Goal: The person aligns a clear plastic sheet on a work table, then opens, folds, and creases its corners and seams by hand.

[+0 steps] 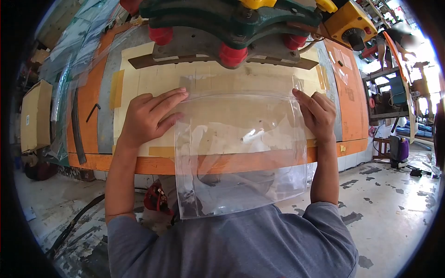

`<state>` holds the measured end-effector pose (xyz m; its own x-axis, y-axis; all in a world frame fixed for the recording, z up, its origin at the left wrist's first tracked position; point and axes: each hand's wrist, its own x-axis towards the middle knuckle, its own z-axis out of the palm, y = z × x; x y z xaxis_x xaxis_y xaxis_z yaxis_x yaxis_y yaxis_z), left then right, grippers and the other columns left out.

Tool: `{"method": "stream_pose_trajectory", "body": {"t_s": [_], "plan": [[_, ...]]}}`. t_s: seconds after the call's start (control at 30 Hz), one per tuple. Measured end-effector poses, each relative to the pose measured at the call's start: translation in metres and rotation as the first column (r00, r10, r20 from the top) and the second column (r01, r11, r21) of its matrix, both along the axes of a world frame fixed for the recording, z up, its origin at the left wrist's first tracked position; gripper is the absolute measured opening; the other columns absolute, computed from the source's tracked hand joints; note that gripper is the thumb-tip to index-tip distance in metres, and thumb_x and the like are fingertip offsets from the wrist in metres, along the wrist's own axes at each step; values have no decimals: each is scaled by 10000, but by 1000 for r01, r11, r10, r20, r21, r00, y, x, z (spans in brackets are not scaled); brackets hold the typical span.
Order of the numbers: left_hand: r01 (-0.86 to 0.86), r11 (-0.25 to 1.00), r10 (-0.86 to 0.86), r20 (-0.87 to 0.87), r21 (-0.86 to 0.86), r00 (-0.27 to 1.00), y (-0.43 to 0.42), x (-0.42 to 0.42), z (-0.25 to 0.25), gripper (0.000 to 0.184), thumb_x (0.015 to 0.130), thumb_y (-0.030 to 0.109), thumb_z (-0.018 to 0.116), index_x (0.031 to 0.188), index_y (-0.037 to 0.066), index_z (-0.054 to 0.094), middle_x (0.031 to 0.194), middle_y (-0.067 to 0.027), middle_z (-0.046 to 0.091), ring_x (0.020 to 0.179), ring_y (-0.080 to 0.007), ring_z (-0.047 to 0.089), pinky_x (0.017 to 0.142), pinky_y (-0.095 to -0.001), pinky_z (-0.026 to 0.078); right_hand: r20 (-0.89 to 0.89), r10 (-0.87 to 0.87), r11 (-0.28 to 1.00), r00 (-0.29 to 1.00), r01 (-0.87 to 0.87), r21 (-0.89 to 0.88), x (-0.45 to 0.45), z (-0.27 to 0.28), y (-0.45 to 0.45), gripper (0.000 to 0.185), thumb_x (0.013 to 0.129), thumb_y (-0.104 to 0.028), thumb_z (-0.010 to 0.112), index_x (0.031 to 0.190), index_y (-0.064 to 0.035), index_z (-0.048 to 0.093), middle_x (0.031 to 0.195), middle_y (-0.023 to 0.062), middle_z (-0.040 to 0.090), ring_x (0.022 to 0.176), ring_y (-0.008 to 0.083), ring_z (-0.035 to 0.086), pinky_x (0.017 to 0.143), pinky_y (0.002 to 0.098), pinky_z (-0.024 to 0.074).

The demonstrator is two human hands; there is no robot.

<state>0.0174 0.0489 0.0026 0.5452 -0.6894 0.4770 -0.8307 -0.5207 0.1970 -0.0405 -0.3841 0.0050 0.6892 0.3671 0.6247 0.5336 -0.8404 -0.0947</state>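
A clear plastic bag (241,134) with seamed sides lies over the table's front edge, its lower part hanging in front of the grey shirt. At its upper left corner, my left hand (153,115) grips the edge with fingers stretched forward and the thumb lower down. My right hand (320,113) pinches the upper right corner between thumb and bent fingers. The bag's top edge lies on the cardboard-coloured work surface (143,78), just short of a long metal bar (185,60) under the dark green press head (199,18).
Red knobs (233,54) sit on the press, and a yellow control box (351,24) is at its right. A hex key (93,112) and a dark strip (78,129) lie on the left. A cardboard box (36,116) stands at far left. Another person (394,41) is at far right.
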Motion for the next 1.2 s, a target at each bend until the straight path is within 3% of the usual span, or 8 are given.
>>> {"method": "stream_pose_trajectory", "body": {"t_s": [0.17, 0.37, 0.5, 0.73, 0.83, 0.9, 1.13, 1.2], "plan": [[80, 996, -80, 7, -37, 997, 4, 2, -3, 595, 776, 413, 790, 1281, 114, 687, 1220, -25, 749, 640, -162, 612, 591, -288, 467, -73, 68, 996, 995, -64, 63, -1, 4, -1, 292, 828, -165, 786, 1102, -65, 774, 603, 26, 465, 508, 182, 465, 500, 356, 381], [90, 995, -91, -18, -36, 996, 6, 3, -6, 709, 769, 602, 692, 1273, 103, 676, 1191, -50, 749, 732, -195, 683, 638, -317, 505, -100, 86, 990, 991, -74, 117, -2, 3, -7, 390, 927, -380, 698, 1108, -40, 760, 572, 38, 444, 491, 175, 464, 495, 350, 364], [60, 996, -64, -60, -60, 996, 2, 6, -5, 809, 687, 695, 668, 1214, 81, 652, 1104, -92, 720, 871, -265, 705, 714, -358, 545, -98, 67, 991, 993, -54, 126, -2, 1, -9, 390, 941, -383, 684, 1106, -36, 753, 573, 36, 443, 490, 179, 463, 492, 355, 364], [-38, 984, -20, -318, -175, 948, 2, 3, -1, 828, 541, 578, 829, 1142, 66, 579, 972, -99, 654, 896, -310, 670, 794, -385, 554, -103, 83, 987, 991, -68, 146, -3, 2, -10, 393, 945, -405, 678, 1075, -39, 736, 568, 29, 430, 485, 189, 460, 493, 357, 359], [-115, 991, 70, -444, -74, 893, 5, 1, -3, 843, 497, 487, 896, 1148, 62, 570, 974, -96, 653, 864, -289, 655, 791, -367, 545, -91, 84, 985, 992, -69, 156, -4, 0, -12, 381, 944, -409, 681, 1034, -42, 726, 568, 25, 418, 483, 188, 454, 493, 356, 354], [-161, 972, 52, -508, -173, 860, 3, 0, -5, 826, 510, 464, 929, 1128, 57, 563, 968, -88, 650, 851, -262, 648, 775, -354, 533, -83, 82, 985, 993, -68, 159, -4, -3, -13, 370, 943, -408, 684, 1007, -45, 720, 569, 22, 411, 481, 186, 450, 492, 355, 351], [-231, 958, 96, -569, -170, 817, 11, 3, -9, 714, 627, 485, 908, 1092, 52, 584, 961, -84, 654, 856, -255, 661, 776, -344, 530, -76, 133, 973, 988, -116, 198, -4, 1, -9, 250, 841, -270, 786, 857, -57, 656, 571, 17, 413, 473, 183, 447, 482, 344, 343], [-38, 983, -28, -348, -179, 937, 8, 8, -8, 618, 679, 483, 879, 1023, 46, 609, 948, -85, 653, 850, -261, 672, 761, -346, 536, -67, 108, 981, 992, -95, 169, -6, 2, -5, 195, 809, -189, 792, 837, -63, 646, 564, 17, 422, 464, 181, 445, 478, 342, 341]]}}
